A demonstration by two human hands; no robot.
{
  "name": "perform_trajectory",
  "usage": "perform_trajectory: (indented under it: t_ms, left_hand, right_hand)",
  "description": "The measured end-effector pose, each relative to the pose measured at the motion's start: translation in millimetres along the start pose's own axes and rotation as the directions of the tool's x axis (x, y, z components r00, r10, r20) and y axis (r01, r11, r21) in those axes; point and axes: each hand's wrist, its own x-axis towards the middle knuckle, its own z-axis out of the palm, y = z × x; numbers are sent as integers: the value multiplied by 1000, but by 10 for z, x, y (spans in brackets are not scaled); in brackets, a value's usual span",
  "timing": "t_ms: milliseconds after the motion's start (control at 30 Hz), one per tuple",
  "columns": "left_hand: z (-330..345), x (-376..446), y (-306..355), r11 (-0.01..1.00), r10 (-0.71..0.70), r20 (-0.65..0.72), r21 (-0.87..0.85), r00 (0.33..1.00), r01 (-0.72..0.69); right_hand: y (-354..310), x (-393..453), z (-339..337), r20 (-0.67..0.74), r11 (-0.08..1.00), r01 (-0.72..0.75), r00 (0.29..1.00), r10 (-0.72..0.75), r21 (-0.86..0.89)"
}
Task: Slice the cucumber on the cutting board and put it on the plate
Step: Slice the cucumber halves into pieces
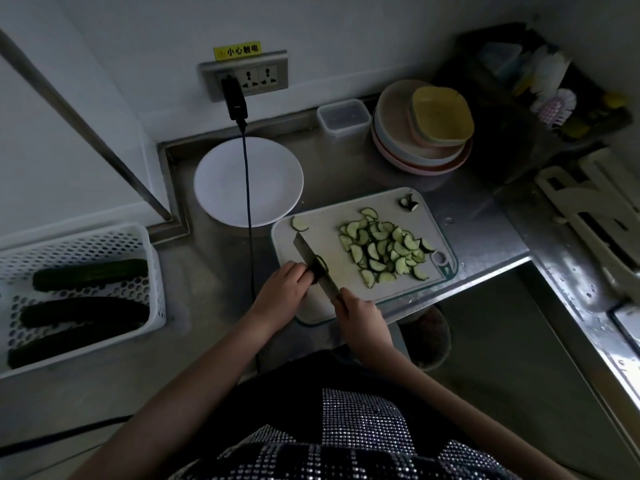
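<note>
A pale cutting board (pixel 322 233) lies on the steel counter. On its right half is a pile of half-moon cucumber slices (pixel 386 249). One loose slice (pixel 298 224) lies at the board's far left, and a cut-off end piece (pixel 409 203) at the far right corner. My left hand (pixel 282 284) pins a short cucumber stub (pixel 320 268) to the board. My right hand (pixel 358 315) grips the handle of a knife (pixel 310 259), whose blade rests against the stub. The white plate (pixel 247 180) stands bare behind the board, to the left.
A white perforated basket (pixel 79 292) at left holds three whole cucumbers. A black cable (pixel 248 202) hangs from the wall socket across the plate. Stacked bowls and plates (pixel 420 128) and a small plastic box (pixel 343 116) stand behind. A dish rack (pixel 536 88) is at right.
</note>
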Motion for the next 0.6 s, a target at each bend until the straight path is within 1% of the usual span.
perform_trajectory:
  t_ms: [333,600]
  left_hand:
    - [45,0,-15,999,-26,-6,-40,1000,26]
    - [61,-2,-29,997,-36,-4,-71,999,36]
  right_hand:
    - [-14,12,35,18,999,-23,1000,22,38]
    - [-20,10,28,34,1000,-18,999,17,8]
